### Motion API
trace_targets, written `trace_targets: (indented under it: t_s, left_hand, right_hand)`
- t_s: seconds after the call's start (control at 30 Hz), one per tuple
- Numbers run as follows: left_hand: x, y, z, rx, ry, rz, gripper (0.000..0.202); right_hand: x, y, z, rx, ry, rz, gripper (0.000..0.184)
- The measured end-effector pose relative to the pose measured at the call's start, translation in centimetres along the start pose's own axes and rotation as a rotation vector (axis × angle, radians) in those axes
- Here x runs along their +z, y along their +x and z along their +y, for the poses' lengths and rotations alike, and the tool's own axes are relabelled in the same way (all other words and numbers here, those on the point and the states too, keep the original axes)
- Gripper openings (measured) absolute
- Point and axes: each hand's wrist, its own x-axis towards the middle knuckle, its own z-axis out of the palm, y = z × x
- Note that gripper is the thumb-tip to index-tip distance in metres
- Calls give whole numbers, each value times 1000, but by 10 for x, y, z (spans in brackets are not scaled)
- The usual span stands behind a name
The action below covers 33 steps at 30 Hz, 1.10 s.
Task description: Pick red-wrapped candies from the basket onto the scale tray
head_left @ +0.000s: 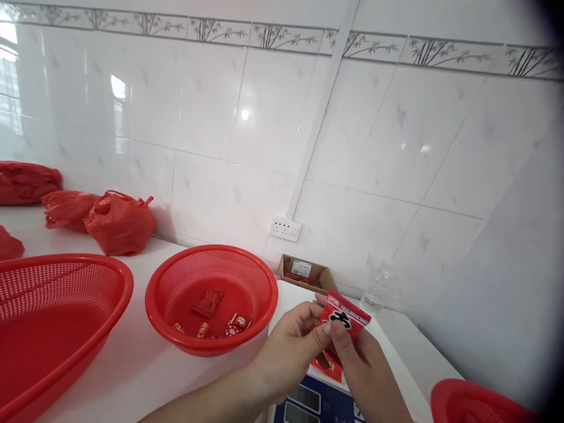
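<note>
Both my hands pinch one small red packet (346, 314) with white and black printing, held up over a digital scale (304, 399). My left hand (293, 341) grips its left edge between thumb and fingers. My right hand (363, 358) holds it from the lower right, thumb across its front. Under my hands, another red printed piece (328, 369) shows in part; what it is I cannot tell. Left of my hands stands a round red plastic basket (154, 299) holding a red packet (208, 302) and several small red wrapped pieces (233, 325).
A larger red basket (118, 276) stands at the left, with tied red plastic bags (121, 223) behind it. Near the wall are an open cardboard box (328, 281) and a clear plastic bottle (376, 288). Another red basket (476, 399) shows at lower right. A socket (285, 228) is on the wall.
</note>
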Motion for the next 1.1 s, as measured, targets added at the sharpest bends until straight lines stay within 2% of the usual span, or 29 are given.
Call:
trace_targets:
  t_s: [0.13,0.37,0.47,0.53,0.6,0.67,0.8,0.87,0.93,1.1]
  left_hand:
    - [2,2,-9,2,43,31,45]
    - [0,3,-12,52,276,132,43]
    - [-2,2,-9,120,405,188,38]
    - [-3,2,-9,159,422,184,37]
    - [-4,0,-12,166,377,129,38]
    - [-5,-1,-14,145,291,21,44]
    - [-5,-5,-12,119,164,-246,72]
    - [-4,-7,-7,105,173,-328,78]
    - [-2,-8,-2,68,174,-351,76]
    - [-1,-9,-1,34,172,-289,71]
  right_hand:
    - [-3,4,3,-26,-96,-103,54]
    - [-9,1,-7,-120,-192,-72,52]
    - [-10,0,-10,-146,-262,-77,48]
    - [-10,-2,-12,-140,-273,-86,47]
    - [-9,-4,-15,-173,-234,-113,44]
    - [-9,-6,-17,-257,-169,-142,39]
    - [-8,-10,-20,-437,-96,-145,33]
    - [-8,-11,-19,-473,-77,-141,34]
    - [-7,-10,-18,-491,-47,-148,34]
    - [-5,-7,-17,-503,2,-133,35]
